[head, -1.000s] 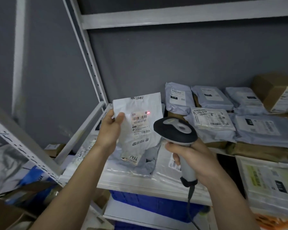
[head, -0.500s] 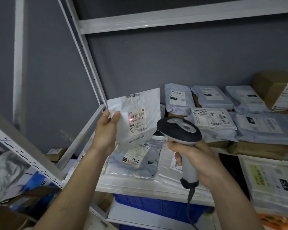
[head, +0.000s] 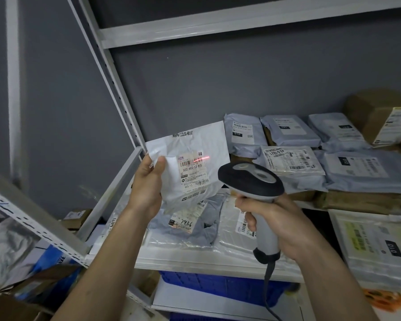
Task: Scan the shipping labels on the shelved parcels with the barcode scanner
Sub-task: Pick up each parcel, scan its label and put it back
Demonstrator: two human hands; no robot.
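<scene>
My left hand [head: 147, 184] grips a white poly-mailer parcel [head: 195, 144] by its left edge and holds it upright above the shelf. Its shipping label [head: 193, 173] faces me. A red laser line [head: 202, 158] falls across the right end of the label's top barcode. My right hand [head: 277, 222] grips the handle of the grey-and-black barcode scanner [head: 250, 179], whose head points at the parcel. Several grey mailers [head: 289, 129] with labels lie on the shelf behind. A grey mailer marked 7936 [head: 183, 224] lies below the held parcel.
White shelf uprights [head: 116, 89] slant at the left. A brown carton [head: 380, 117] sits at the back right. Clear-bagged parcels [head: 377, 244] lie at the right. A blue crate [head: 220, 286] stands under the shelf. The scanner's cable [head: 267, 283] hangs down. Boxes crowd the lower left.
The red laser has shifted from the left end of the barcode to its right end. The held parcel has risen slightly and the mailer below shows more.
</scene>
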